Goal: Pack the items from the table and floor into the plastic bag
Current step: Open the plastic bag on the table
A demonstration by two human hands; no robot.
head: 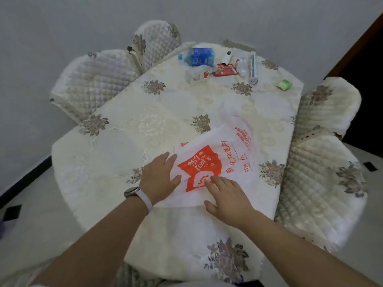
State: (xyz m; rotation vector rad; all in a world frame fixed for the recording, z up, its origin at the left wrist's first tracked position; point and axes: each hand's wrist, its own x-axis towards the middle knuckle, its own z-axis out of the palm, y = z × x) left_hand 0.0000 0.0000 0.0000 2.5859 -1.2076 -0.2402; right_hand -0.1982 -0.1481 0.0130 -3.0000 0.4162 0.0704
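Observation:
A white plastic bag with red print lies flat on the near right part of the table. My left hand rests flat on the bag's left edge, fingers spread. My right hand presses its near edge, fingertips on the red logo. At the far end lie a blue-labelled bottle, a clear bottle with a red label, a red packet, a small white tube, a long silvery tube, a small white bottle and a green packet.
Quilted chairs stand around the table: two at the far left and two at the right. A grey wall is behind. Pale floor shows at the left, with a dark skirting strip.

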